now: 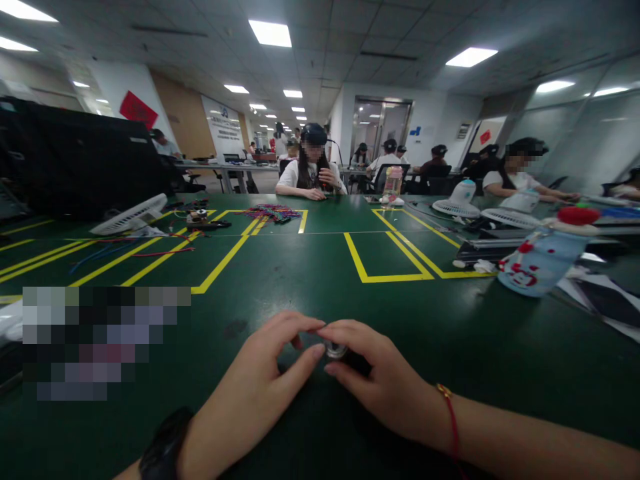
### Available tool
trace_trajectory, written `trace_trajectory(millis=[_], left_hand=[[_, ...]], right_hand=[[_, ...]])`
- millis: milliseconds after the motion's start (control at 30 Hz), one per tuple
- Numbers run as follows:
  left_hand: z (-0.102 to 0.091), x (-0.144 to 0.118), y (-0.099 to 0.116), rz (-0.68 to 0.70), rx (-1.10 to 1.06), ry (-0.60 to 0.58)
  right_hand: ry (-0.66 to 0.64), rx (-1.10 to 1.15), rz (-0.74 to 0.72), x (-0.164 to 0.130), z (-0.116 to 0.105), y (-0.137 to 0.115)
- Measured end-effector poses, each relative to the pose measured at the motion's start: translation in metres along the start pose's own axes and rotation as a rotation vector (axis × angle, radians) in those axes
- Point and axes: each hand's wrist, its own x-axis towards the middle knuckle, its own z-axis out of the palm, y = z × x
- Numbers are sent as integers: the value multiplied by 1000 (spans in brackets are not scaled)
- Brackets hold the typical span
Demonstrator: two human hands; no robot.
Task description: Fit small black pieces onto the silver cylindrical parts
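Fingers (350, 333) of your right hand (387, 367) are bending around a small, round, silvery metal piece (336, 350), index above it, thumb just below. Whether they are gripping it or merely surrounding it, cannot tell. Piece is sitting between your two hands, straight in front of you, low over the smooth, dark green desk (300, 280); its underside is hiding, so contact with the surface is staying unclear.

Your left hand (267, 367) is facing it from the other side, fingers released: thumb and index are standing parted, nothing showing between them. Left index tip is meeting the right one, or nearly so; left thumb tip is pointing at the piece, just beside it.

Wrists: you are wearing a black band (165, 443) on the left, a thin red cord with a gold-coloured bead (454, 427) on the right.

Around: yellow tape lines (400, 277) are marking the desk. Far left, a white plastic fan (131, 217) is lying tilted, well apart from your hands; a tangle of thin multicoloured wires (273, 213) is lying right of it. On your right, a light blue patterned bottle with a red top (535, 267) is standing near a crumpled white tissue (485, 266). Opposite, a person in a white top and black cap (310, 173) is sitting, one hand raised.
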Motion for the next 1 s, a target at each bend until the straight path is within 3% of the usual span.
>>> trace_trajectory(millis=[100, 233, 433, 700, 1000], left_hand=[[9, 7, 13, -41, -64, 34], [15, 8, 16, -117, -118, 78], [16, 7, 20, -110, -106, 91], [18, 11, 14, -72, -153, 160], [21, 13, 10, -42, -223, 146]], right_hand=[[23, 3, -14, -1, 2, 1], [25, -42, -16, -1, 3, 0], [46, -37, -36, 1, 1, -3], [-24, 10, 6, 4, -5, -7], [-37, -6, -26, 2, -3, -4]])
